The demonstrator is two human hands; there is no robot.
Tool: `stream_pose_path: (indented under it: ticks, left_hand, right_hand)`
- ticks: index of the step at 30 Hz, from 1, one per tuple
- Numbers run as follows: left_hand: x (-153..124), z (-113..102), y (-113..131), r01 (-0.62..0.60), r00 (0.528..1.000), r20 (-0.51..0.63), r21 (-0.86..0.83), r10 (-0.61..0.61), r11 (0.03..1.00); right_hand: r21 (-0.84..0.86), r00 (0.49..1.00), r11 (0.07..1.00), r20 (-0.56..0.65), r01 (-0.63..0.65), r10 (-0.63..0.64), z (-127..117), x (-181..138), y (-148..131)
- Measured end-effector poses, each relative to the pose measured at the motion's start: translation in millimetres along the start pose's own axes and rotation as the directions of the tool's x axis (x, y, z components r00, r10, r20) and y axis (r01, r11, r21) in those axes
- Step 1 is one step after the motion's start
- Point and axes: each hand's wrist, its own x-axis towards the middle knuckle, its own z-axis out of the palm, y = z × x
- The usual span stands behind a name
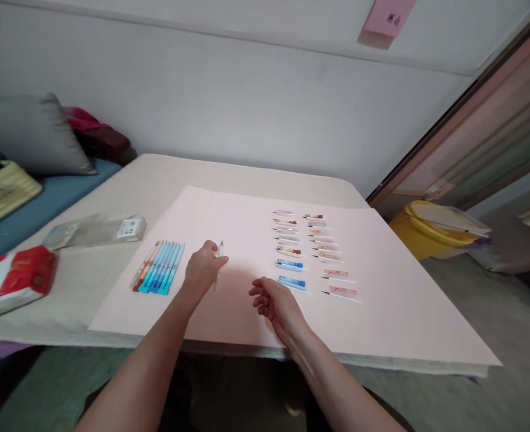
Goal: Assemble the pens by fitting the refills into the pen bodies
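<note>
My left hand (202, 269) is closed on a slim, whitish pen (221, 249), held roughly upright above the pink sheet (233, 327). My right hand (279, 305) hovers over the sheet to the right, its fingers loosely curled and apart, with nothing visible in them. Left of my left hand lies a tight row of pens (161, 270) in brown and several blues. Beyond my right hand, two columns of pen parts are laid out, among them a blue piece (292, 281), a brown-tipped piece (288, 251) and a pale pink piece (343, 291).
A clear plastic package (130, 229) and a red-and-white packet (15, 279) lie on the table's left side. Behind stand a white wall (247, 108) and, left, a grey cushion (26, 135). A yellow bucket (427, 231) stands off the right edge.
</note>
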Motion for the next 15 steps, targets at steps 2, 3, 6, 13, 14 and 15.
stream_pose_path:
  ticks: [2,3,6,13,14,15]
  left_hand:
    - [9,-8,-11,0.004,1.0,-0.014,0.361,0.001,0.933]
    - [13,-12,-16,0.009,1.0,0.0,0.485,-0.01,0.875]
    - [22,-21,-27,0.09,0.994,-0.006,0.656,-0.114,0.749]
    - [35,-31,-43,0.175,0.983,-0.084,0.704,-0.164,0.688]
    - [36,-32,-45,0.173,0.983,-0.087,0.707,-0.159,0.686]
    - [37,-32,-46,0.173,0.984,-0.09,0.712,-0.156,0.681]
  right_hand:
    - [-0.003,1.0,1.0,0.008,-0.002,0.002,0,0,0]
    - [-0.004,1.0,1.0,0.013,-0.003,0.003,0,0,0]
    - [-0.008,1.0,1.0,0.025,-0.01,0.01,0,-1,-1]
    - [-0.013,0.999,1.0,0.051,0.004,-0.003,1,-4,-6]
    - [-0.012,0.999,1.0,0.049,0.004,-0.003,1,-4,-7]
    - [-0.011,0.999,1.0,0.048,0.003,-0.003,1,-4,-7]
